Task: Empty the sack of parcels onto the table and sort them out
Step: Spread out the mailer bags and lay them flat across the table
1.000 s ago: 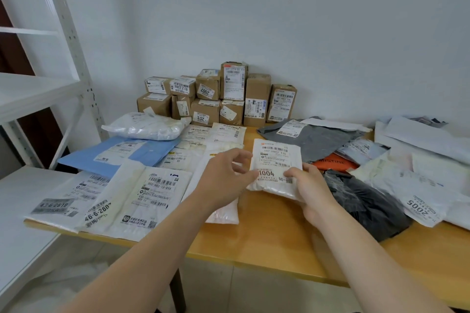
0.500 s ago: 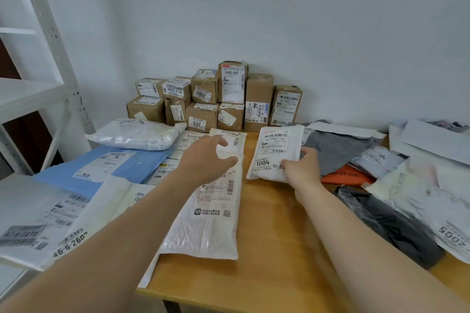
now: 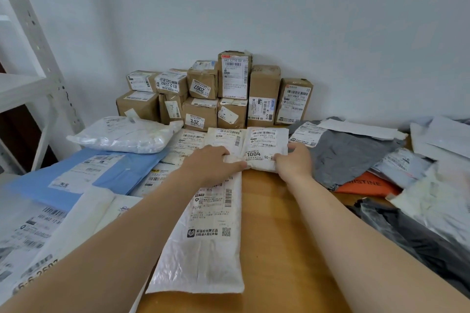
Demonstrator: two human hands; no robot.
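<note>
— Location of small white padded mailer labelled 1004 [image 3: 265, 150]?
— Lies on wooden table [image 3: 274, 223], between both hands.
— Right hand [image 3: 295, 164]?
— Grips mailer's right edge, thumb on top.
— Left hand [image 3: 216, 164]?
— Rests flat, fingers straight, touching mailer's left corner.
— Beyond both hands?
— Stacked brown cardboard boxes [image 3: 216, 94].

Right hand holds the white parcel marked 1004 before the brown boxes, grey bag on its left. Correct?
No: the head view shows the grey bag on the right of the white parcel, not its left. The right hand and brown boxes are as stated.
</note>
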